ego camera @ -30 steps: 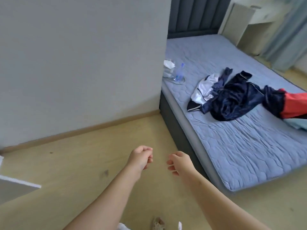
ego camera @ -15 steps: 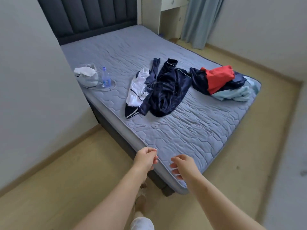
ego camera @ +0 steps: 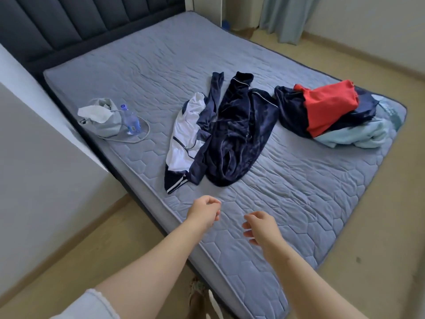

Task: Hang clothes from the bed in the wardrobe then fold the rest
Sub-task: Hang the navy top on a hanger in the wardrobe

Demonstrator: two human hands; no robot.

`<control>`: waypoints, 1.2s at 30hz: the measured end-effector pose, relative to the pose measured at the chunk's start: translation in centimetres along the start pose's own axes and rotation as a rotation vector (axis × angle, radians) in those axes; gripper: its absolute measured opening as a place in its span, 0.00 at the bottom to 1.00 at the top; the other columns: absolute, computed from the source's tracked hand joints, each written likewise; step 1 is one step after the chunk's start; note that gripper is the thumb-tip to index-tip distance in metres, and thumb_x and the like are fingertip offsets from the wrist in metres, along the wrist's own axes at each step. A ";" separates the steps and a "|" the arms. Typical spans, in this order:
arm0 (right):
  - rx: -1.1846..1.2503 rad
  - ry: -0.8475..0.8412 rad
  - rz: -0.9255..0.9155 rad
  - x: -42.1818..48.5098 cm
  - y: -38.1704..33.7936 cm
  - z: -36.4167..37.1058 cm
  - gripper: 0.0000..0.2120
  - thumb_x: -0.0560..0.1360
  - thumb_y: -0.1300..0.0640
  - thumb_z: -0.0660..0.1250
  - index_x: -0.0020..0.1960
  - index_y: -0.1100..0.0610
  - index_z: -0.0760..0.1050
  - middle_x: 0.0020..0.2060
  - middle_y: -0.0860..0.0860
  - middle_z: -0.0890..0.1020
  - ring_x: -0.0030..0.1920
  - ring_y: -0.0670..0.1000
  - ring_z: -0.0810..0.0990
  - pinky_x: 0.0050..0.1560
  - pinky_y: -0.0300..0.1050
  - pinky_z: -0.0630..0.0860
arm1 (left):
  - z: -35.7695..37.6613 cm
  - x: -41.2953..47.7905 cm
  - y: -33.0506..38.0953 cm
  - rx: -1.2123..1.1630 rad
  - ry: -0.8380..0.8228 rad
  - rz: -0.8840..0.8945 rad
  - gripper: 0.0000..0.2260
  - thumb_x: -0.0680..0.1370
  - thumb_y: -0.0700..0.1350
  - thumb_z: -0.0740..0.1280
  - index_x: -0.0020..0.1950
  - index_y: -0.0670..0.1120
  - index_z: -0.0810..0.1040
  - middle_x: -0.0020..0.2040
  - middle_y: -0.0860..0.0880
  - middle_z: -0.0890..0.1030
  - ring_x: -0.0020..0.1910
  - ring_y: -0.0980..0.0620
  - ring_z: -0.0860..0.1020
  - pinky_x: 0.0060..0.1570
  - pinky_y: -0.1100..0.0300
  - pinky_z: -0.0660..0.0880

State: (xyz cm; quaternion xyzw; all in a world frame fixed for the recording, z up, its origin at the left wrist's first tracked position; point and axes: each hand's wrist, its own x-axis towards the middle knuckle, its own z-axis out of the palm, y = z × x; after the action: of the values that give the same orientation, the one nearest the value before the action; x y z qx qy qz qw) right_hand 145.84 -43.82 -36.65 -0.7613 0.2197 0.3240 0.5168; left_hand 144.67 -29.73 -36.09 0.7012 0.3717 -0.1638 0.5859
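the navy jacket lies straight ahead of my hands on the bed. its long axis runs away from me toward the headboard, with the hem end nearest. my left hand is a touch closer to it, and to the white and navy top touching its left side. my right hand hangs further back. my left fingers are curled into a fist around nothing. my right fingers are relaxed, half bent and empty. neither hand touches cloth.
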 end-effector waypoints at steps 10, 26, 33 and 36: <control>-0.112 -0.127 0.010 14.8 -2.0 -4.3 0.07 0.77 0.60 0.57 0.42 0.57 0.71 0.38 0.52 0.77 0.34 0.49 0.74 0.31 0.39 0.68 | 5.5 12.9 1.4 0.064 0.168 -0.043 0.10 0.77 0.40 0.60 0.39 0.51 0.74 0.35 0.52 0.76 0.30 0.56 0.74 0.29 0.65 0.68; -0.093 -0.189 -0.028 33.8 3.1 -2.7 0.08 0.78 0.60 0.58 0.41 0.55 0.72 0.35 0.50 0.76 0.33 0.49 0.73 0.30 0.37 0.68 | 14.2 34.7 -5.0 0.984 0.212 0.064 0.25 0.76 0.43 0.61 0.70 0.57 0.58 0.75 0.49 0.45 0.70 0.44 0.56 0.59 0.53 0.64; 0.000 -0.122 0.007 33.3 6.3 -2.0 0.09 0.78 0.63 0.58 0.41 0.54 0.73 0.35 0.50 0.77 0.33 0.48 0.74 0.34 0.38 0.69 | 12.5 35.2 -7.3 1.038 0.157 0.113 0.12 0.79 0.53 0.60 0.52 0.44 0.72 0.65 0.46 0.65 0.58 0.43 0.70 0.49 0.54 0.67; 0.014 -0.176 0.028 30.7 5.7 -1.5 0.08 0.78 0.61 0.59 0.43 0.52 0.73 0.38 0.50 0.77 0.33 0.46 0.74 0.31 0.35 0.70 | 11.8 32.2 -7.2 0.909 0.144 0.261 0.14 0.78 0.55 0.61 0.41 0.46 0.68 0.52 0.49 0.70 0.49 0.46 0.74 0.38 0.57 0.63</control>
State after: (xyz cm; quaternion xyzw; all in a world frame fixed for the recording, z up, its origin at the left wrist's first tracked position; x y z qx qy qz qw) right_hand 163.73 -47.28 -62.09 -0.7232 0.1864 0.3953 0.5348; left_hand 163.56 -30.05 -65.59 0.9367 0.2109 -0.1862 0.2082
